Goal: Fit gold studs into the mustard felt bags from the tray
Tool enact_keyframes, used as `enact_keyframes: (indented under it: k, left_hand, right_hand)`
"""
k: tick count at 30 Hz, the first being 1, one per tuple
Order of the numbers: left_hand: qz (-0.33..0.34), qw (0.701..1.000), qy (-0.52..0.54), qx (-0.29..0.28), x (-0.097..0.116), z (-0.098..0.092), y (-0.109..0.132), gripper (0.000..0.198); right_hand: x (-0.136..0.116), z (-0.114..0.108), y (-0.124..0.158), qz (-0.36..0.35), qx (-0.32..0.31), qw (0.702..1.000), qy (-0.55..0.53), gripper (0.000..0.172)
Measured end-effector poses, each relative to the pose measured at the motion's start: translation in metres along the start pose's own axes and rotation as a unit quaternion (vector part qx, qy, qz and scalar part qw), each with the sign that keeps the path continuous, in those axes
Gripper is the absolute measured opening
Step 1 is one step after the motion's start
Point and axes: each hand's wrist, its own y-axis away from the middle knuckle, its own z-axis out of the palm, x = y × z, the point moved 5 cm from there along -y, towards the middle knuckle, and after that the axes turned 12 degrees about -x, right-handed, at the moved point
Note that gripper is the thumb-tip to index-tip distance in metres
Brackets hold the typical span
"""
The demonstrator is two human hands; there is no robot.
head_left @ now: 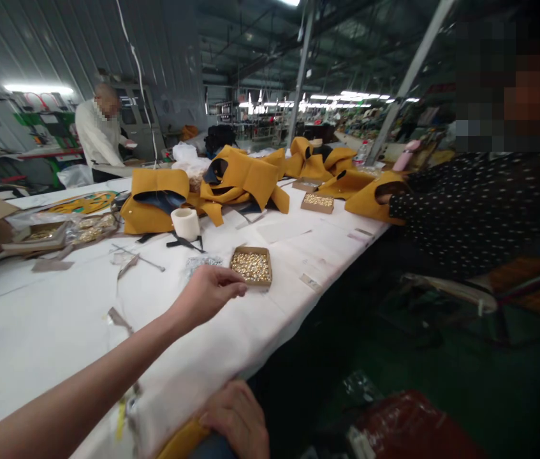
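My left hand [210, 293] reaches over the white table, its thumb and fingers pinched together. Anything held at the fingertips is too small to make out. Just beyond them stands a small open cardboard box [270, 271] filled with small shiny gold metal pieces [250, 264]. At the bottom of the view, my right hand [238, 421] has its fingers curled over a mustard-yellow fabric piece [181, 441] with a dark blue underside, by the table's near edge. A clear bag of silvery pieces [200, 264] lies behind my left hand.
Mustard fabric pieces [155, 204] are heaped across the table [193, 376], near a white tape roll [186, 224]. A second box [317, 203] of small metal pieces sits farther back. At right a co-worker's dotted sleeve [442, 197] reaches to a fabric piece; another person [100, 131] stands behind.
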Motion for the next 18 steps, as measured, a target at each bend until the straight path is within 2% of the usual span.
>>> enact_keyframes:
  k: [1, 3, 6, 8, 10, 12, 15, 18]
  left_hand:
    - [-0.024, 0.993, 0.114, -0.020, 0.000, 0.004, 0.031, 0.027]
    - [-0.089, 0.959, 0.268, -0.034, -0.002, 0.017, 0.096, 0.026]
    - [-0.181, 0.907, 0.379, -0.012, -0.014, 0.044, 0.181, 0.030]
    - [-0.218, 0.885, 0.413, 0.010, -0.022, 0.062, 0.223, 0.031]
    - [-0.231, 0.878, 0.418, 0.030, -0.026, 0.076, 0.251, 0.032]
    - [-0.222, 0.884, 0.408, 0.055, -0.026, 0.085, 0.268, 0.029]
    - [-0.186, 0.898, 0.391, 0.078, -0.019, 0.087, 0.284, 0.021]
    - [-0.143, 0.909, 0.384, 0.074, -0.014, 0.083, 0.297, 0.018]
  right_hand:
    - [-0.008, -0.012, -0.005, 0.002, 0.005, 0.999, -0.033, 0.030]
    - [-0.021, -0.030, -0.016, 0.026, -0.045, 0.997, -0.062, 0.027]
    - [-0.035, -0.049, -0.026, 0.046, -0.077, 0.992, -0.092, 0.025]
    - [-0.042, -0.053, -0.031, 0.053, -0.089, 0.989, -0.107, 0.023]
    - [-0.048, -0.051, -0.034, 0.060, -0.109, 0.987, -0.107, 0.023]
    - [-0.054, -0.048, -0.035, 0.064, -0.119, 0.986, -0.100, 0.021]
    - [-0.061, -0.043, -0.034, 0.066, -0.137, 0.983, -0.104, 0.021]
    - [-0.070, -0.037, -0.033, 0.062, -0.156, 0.979, -0.116, 0.023]
